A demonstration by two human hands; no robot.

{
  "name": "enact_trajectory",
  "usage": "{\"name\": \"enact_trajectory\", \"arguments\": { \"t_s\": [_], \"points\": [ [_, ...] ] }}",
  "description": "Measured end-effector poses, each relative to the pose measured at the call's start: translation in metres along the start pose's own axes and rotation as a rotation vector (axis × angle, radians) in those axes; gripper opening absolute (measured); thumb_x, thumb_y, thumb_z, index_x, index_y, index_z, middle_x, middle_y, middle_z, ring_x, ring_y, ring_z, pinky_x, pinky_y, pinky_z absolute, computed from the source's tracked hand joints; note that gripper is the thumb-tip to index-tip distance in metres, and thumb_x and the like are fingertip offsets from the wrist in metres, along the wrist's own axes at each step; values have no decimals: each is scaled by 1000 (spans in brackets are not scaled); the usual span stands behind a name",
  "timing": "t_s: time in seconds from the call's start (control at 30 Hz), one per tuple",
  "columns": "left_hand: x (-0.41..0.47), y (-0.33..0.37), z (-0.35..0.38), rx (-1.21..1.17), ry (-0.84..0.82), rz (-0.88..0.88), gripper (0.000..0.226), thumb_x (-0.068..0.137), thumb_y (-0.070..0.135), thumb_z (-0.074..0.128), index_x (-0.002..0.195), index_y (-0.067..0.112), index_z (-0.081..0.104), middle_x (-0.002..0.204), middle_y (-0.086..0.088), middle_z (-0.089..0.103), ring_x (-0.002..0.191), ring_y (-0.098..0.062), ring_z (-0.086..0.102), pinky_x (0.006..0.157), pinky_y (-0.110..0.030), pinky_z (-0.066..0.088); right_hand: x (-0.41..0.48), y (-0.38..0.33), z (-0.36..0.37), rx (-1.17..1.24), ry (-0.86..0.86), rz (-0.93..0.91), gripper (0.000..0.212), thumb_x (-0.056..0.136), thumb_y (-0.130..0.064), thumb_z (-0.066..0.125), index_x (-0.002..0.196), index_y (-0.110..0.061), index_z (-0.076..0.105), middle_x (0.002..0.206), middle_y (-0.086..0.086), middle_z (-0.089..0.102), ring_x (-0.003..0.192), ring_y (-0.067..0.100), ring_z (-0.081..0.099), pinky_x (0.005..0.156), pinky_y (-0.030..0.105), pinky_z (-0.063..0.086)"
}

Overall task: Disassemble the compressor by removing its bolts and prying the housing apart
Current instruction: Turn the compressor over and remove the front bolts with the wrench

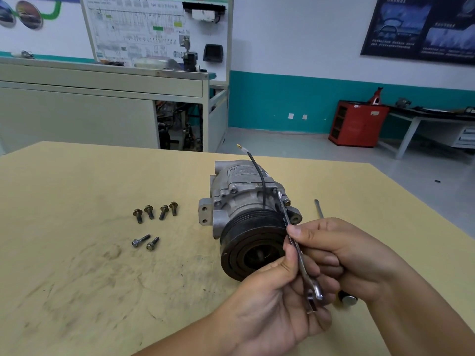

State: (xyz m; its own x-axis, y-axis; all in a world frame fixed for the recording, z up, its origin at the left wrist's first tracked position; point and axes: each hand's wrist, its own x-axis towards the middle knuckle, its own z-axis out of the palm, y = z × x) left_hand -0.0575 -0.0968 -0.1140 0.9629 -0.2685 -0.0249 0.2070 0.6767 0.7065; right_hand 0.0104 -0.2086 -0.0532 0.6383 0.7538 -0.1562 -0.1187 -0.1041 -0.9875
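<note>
The compressor [246, 214] lies on its side on the yellow table [77, 278], black pulley [253, 249] toward the camera. Both the left hand [277, 299] and right hand [341, 255] pinch a wrench [295, 242] whose far end sits at a bolt [287, 201] on the housing. 6 removed bolts [154, 222] lie well left, a screwdriver [319, 208] just right.
</note>
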Motion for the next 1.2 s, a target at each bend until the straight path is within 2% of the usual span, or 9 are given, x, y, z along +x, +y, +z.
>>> {"name": "enact_trajectory", "arguments": {
  "t_s": [0.1,0.3,0.53,0.67,0.73,0.8,0.97,1.1,1.2],
  "points": [
    [2,-4,-1,2,12,-6,45,84,45,44,62,16,71,64,-4,69,63,-14,64,56,-21,47,-2,1,-1,10,41,24,43,69,-32,61,54,7,53,31,2,36,23,7,31,34,15,19],
    [6,-5,-2,75,35,15,41,87,43,47,78,17,77,80,-7,75,67,-12,69,57,-17,48,-4,0,2,14,161,5,45,62,-33,67,39,-10,36,30,1,31,20,8,25,31,8,19],
    [6,2,2,145,-24,104,30,80,40,59,81,15,76,86,-12,74,69,-11,67,58,-16,47,-4,0,3,-73,288,-56,35,57,-34,70,47,-9,46,30,1,31,22,10,21,36,10,19],
    [4,5,4,63,-44,89,33,91,31,50,79,14,76,81,-10,74,68,-10,67,59,-16,47,-6,-4,2,-6,152,-5,34,64,-37,64,65,-3,69,30,-3,34,23,7,31,36,13,27],
    [2,6,5,16,-62,79,36,92,30,46,79,14,76,79,-5,74,69,-8,66,60,-15,45,-7,-5,0,67,79,25,33,70,-32,60,70,-2,73,32,-4,35,24,5,32,37,15,21],
    [1,8,6,-5,-69,83,35,90,32,48,77,15,76,76,-1,73,71,-7,65,60,-15,45,-5,-5,-1,123,43,27,29,72,-29,58,64,-5,72,34,-3,35,25,5,29,39,19,13],
    [1,7,3,-39,-68,43,41,94,34,43,78,13,75,69,-2,70,67,-12,64,56,-19,45,-2,-3,4,139,64,14,38,74,-30,55,39,-15,54,30,-6,31,22,4,31,34,14,18],
    [2,8,2,-37,-53,20,42,93,35,41,85,14,77,81,-2,74,73,-9,66,59,-17,46,-5,-7,8,143,134,-10,36,68,-32,61,39,-18,45,31,-7,28,22,3,26,33,10,23],
    [2,7,1,-39,-82,28,42,90,36,44,81,13,77,79,-5,74,69,-11,65,56,-18,47,-6,-6,12,88,175,-41,35,69,-29,62,39,-19,45,33,-6,30,23,3,25,33,10,25]
  ]
}}
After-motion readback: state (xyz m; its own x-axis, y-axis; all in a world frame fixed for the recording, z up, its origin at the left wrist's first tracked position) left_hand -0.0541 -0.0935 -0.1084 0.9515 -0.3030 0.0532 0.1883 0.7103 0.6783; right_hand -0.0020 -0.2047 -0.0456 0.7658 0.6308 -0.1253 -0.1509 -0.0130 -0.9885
